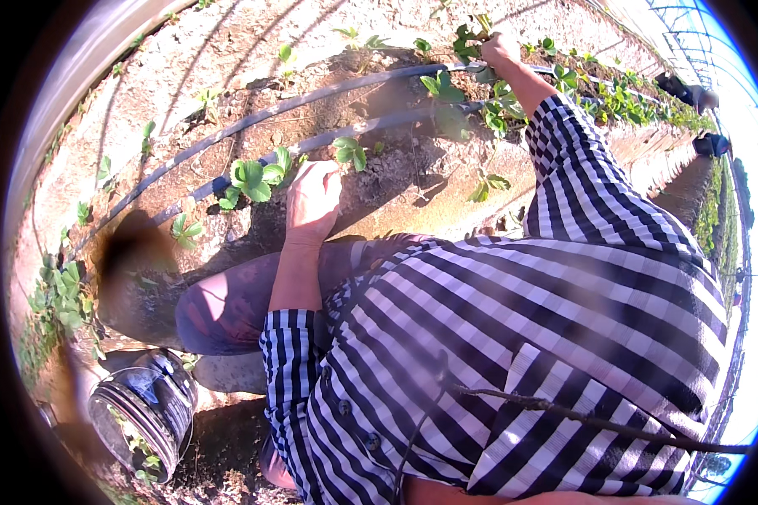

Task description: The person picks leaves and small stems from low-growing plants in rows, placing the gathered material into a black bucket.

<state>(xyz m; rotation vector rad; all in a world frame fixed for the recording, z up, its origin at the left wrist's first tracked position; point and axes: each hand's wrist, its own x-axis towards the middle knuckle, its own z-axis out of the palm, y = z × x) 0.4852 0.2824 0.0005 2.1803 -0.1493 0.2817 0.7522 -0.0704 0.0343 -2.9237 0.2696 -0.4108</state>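
Note:
My left hand is low over the soil bed, its back to the camera and fingers curled; whether it holds anything is hidden. Just left of it grows a leafy strawberry plant, with a smaller seedling to its right. My right hand reaches far forward over the bed, its fingers closed on strawberry leaves and stems. Two dark drip irrigation hoses run along the bed between the plants, passing close to both hands.
A black bucket with leaves inside lies tilted at lower left. Denser plants grow at far left, others at upper right. A person is in the distance beneath the greenhouse frame. A dark twig-like strand crosses the view before my striped shirt.

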